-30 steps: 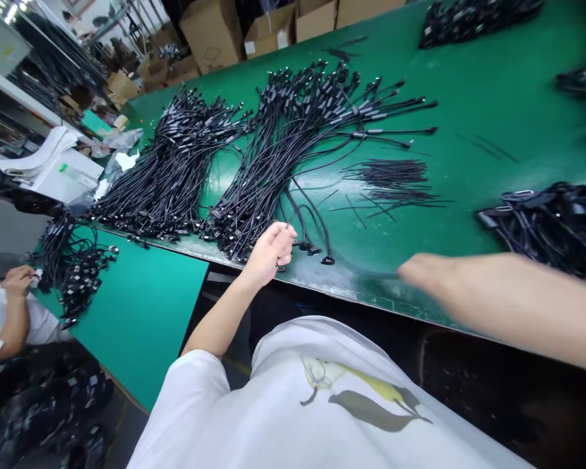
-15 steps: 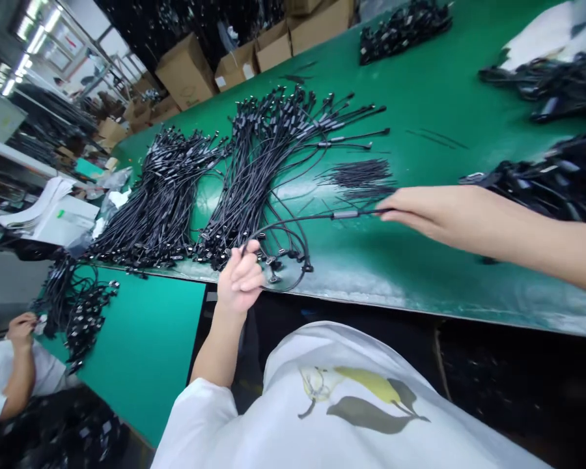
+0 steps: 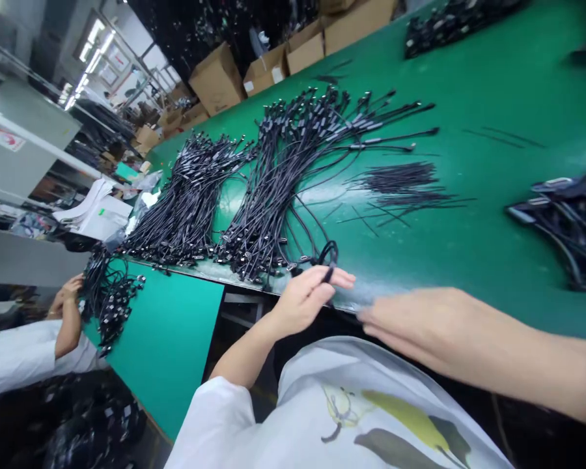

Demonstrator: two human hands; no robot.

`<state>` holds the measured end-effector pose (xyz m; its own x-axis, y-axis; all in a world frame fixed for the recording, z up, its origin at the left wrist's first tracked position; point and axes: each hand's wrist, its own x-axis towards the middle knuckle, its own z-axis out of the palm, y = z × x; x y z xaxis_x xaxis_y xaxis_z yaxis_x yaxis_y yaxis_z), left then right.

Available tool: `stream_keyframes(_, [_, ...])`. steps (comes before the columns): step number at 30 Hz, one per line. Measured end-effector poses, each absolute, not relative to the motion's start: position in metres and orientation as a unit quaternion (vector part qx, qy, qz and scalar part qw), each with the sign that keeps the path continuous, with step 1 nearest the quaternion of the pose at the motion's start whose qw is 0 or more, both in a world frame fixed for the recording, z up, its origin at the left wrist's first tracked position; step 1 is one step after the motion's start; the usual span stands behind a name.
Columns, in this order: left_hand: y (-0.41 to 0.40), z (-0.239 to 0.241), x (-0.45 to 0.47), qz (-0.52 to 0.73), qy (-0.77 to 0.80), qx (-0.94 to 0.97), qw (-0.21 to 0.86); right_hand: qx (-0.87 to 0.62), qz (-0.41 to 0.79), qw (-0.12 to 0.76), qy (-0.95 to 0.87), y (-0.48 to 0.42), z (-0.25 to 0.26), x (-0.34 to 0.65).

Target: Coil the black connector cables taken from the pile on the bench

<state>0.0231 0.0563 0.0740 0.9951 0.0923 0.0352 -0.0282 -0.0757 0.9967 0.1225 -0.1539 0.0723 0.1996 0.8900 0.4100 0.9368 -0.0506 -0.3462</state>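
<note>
My left hand [image 3: 305,296] is closed around a black cable [image 3: 330,253] near the table's front edge. A small loop of the cable stands up above my fingers. To the right, my right hand [image 3: 415,326] is smeared by motion, its fingers pointing toward the left hand; I cannot make out whether anything is in it. A bundle of black cables [image 3: 286,176] with grey sleeves and plugs lies just beyond the left hand, and a second bundle [image 3: 183,189] is to its left. Thin black ties [image 3: 403,179] lie in a pile on the green table [image 3: 473,241].
Packed black cables [image 3: 566,221] lie at the right, and more [image 3: 454,26] at the far edge. Cardboard boxes [image 3: 217,78] line the back. At the left, a co-worker's hand [image 3: 71,290] is by a cable pile [image 3: 110,299] on a lower green table [image 3: 176,339].
The cable, stretched between both hands before, is now gathered into a small loop at my left hand. My right hand has come down and toward the left hand. The view has shifted.
</note>
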Motion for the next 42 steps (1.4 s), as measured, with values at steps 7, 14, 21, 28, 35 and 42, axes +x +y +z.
stream_keyframes(7, [0.039,0.071,0.023,0.022,0.064,0.587,0.807,-0.732,0.071,0.539,-0.411,-0.107,0.060,0.144])
stream_keyframes(14, [0.015,0.039,0.034,-0.003,0.192,0.466,0.863,-0.692,0.197,0.673,-0.171,-0.091,0.039,0.112])
stream_keyframes(21, [0.016,0.042,0.029,0.004,0.220,0.430,0.875,-0.538,0.372,0.744,-0.134,-0.095,0.032,0.110])
stream_keyframes(28, [0.024,0.033,0.016,-0.070,0.086,0.580,0.807,-0.430,0.408,0.802,-0.076,-0.096,0.037,0.102])
stream_keyframes(35, [0.025,0.018,0.005,-0.161,0.055,0.745,0.646,-0.449,0.358,0.814,-0.091,-0.088,0.041,0.088])
stream_keyframes(42, [0.014,0.021,0.008,-0.098,0.124,0.668,0.727,-0.513,0.323,0.781,-0.151,-0.085,0.045,0.100])
